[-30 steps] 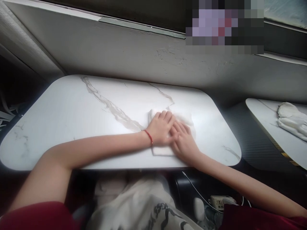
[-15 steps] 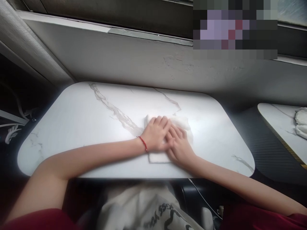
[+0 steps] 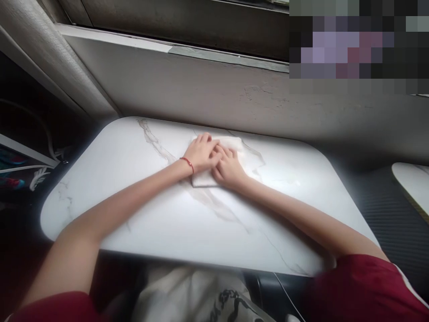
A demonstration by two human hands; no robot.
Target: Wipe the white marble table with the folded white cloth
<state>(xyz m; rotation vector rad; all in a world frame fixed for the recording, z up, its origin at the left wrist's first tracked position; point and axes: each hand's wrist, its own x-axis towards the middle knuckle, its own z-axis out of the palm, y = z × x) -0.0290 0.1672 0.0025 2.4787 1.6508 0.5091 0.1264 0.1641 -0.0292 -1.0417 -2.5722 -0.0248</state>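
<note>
A folded white cloth (image 3: 204, 180) lies on the white marble-patterned table (image 3: 100, 179), toward its far side. My left hand (image 3: 201, 153), with a thin red bracelet at the wrist, presses on the cloth's left part, fingers bent over it. Close against it, my right hand (image 3: 231, 167) bears down on the cloth too, its fingers curled. The fingers of the two hands meet and partly overlap, hiding the cloth's middle. Both arms are stretched forward across the tabletop.
A grey wall (image 3: 201, 89) with a ledge runs behind the table. To the right stands another white tabletop (image 3: 412, 183) beside a dark ribbed surface (image 3: 385, 223). White cables (image 3: 30, 169) hang at the left. A printed pale fabric (image 3: 187, 295) is below the table's near edge.
Both hands have slid the cloth away from me, from near the front edge toward the table's far side. The camera view has shifted a little.
</note>
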